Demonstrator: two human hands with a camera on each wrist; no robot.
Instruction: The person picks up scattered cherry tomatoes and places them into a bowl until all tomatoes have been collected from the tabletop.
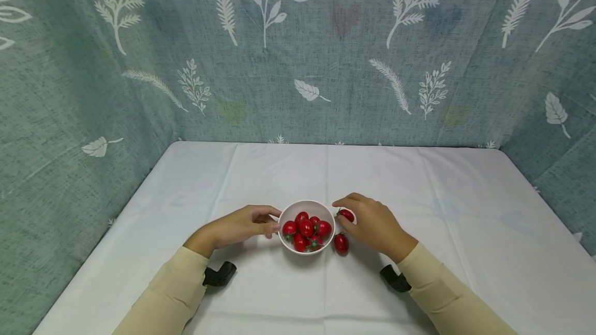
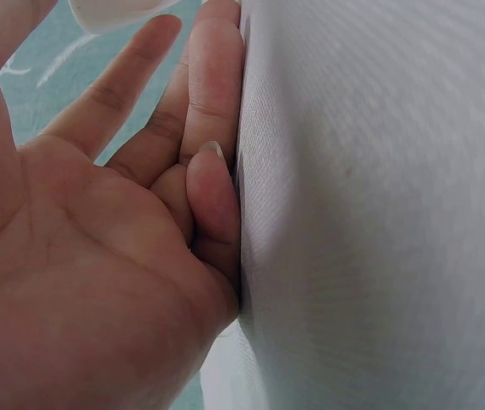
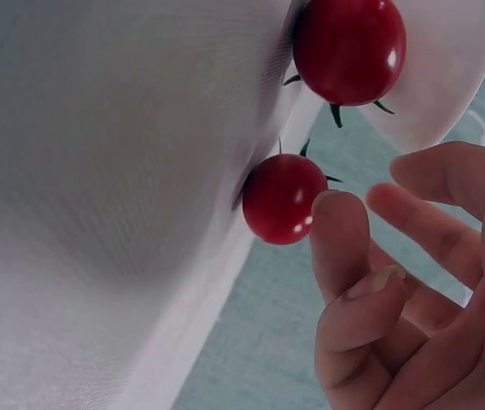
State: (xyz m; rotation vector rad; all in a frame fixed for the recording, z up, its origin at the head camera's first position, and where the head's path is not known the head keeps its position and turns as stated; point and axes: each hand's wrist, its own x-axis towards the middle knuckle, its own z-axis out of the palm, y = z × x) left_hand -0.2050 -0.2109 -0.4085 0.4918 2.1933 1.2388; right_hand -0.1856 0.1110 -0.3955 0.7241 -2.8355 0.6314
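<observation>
A white bowl (image 1: 282,244) filled with several red cherry tomatoes (image 1: 306,227) stands on the cloth in the head view. My left hand (image 1: 242,226) is at its left side, with thumb and forefinger right at the rim. The outer fingers of that hand (image 2: 140,196) rest along the cloth in the left wrist view. To the right of the bowl, my right hand (image 1: 374,224) reaches over one loose cherry tomato (image 1: 346,215), thumb and forefinger spread around it. Another loose tomato (image 1: 341,243) lies nearer, below the thumb. The right fingers (image 3: 341,231) are bent, without closing on a tomato.
A white cloth (image 1: 279,293) with fold lines covers the table. Behind it and at both sides hangs a green-blue curtain (image 1: 288,92) with white leaf prints. Dark wrist devices (image 1: 220,274) sit at both sleeves.
</observation>
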